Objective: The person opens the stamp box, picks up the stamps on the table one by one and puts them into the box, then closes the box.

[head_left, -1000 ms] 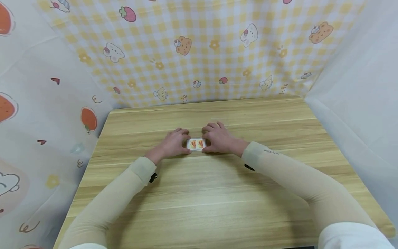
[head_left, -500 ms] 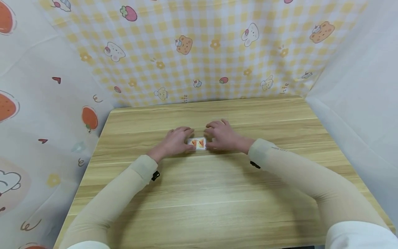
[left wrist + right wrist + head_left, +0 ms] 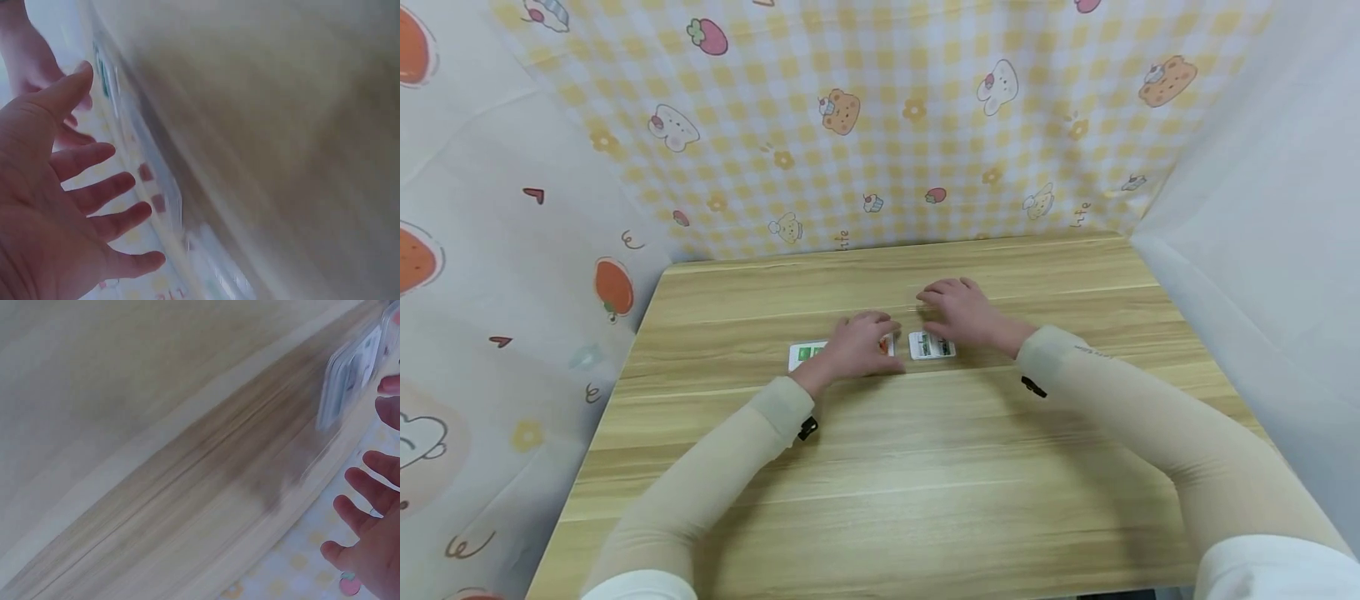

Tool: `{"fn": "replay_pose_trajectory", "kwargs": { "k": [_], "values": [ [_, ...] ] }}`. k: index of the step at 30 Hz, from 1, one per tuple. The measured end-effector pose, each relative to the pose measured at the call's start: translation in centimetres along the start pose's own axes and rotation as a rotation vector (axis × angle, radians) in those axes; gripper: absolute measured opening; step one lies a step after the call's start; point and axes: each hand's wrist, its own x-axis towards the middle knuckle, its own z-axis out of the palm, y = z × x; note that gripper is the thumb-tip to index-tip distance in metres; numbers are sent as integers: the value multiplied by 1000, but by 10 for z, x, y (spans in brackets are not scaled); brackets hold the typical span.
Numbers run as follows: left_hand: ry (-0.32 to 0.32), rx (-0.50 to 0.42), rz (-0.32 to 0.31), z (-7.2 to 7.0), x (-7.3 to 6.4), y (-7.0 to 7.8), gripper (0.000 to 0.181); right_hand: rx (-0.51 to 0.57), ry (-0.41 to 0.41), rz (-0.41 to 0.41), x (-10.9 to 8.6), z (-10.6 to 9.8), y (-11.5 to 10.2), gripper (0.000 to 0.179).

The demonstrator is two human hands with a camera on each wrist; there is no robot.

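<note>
Three small flat clear cases with pictures lie in a row on the wooden table. The left one shows green pictures (image 3: 804,354). The middle one, with orange pictures (image 3: 885,344), is mostly hidden under my left hand (image 3: 852,347), whose thumb and fingers are apart. The right case, with dark green pictures (image 3: 927,345), has my right hand (image 3: 967,317) over its far right corner. In the left wrist view, my left fingers spread beside a clear case (image 3: 164,187), holding nothing. My right hand's fingers (image 3: 369,494) are also spread in the right wrist view, near a clear case (image 3: 347,381).
The wood-grain table (image 3: 880,467) stretches around the row of cases. A yellow checked cloth (image 3: 887,142) hangs behind its back edge. Patterned white cloth (image 3: 550,275) stands on the left, and plain white cloth (image 3: 1240,233) on the right.
Both hands have moved right from around the middle case, the right hand also slightly back. The green-picture case and dark-picture case, earlier covered by the hands, now show.
</note>
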Motion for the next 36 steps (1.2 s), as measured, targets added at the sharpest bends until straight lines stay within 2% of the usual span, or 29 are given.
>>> {"fn": "replay_pose_trajectory", "kwargs": {
  "k": [4, 10, 19, 36],
  "values": [
    [16, 27, -12, 7, 5, 9, 70, 11, 4, 38, 1, 1, 14, 62],
    [38, 30, -64, 12, 10, 19, 66, 39, -7, 88, 4, 4, 31, 70],
    [38, 16, -85, 16, 12, 23, 65, 82, -47, 99, 9, 5, 40, 72],
    [73, 10, -101, 20, 13, 23, 58, 32, 33, 28, 16, 15, 39, 41]
  ]
}}
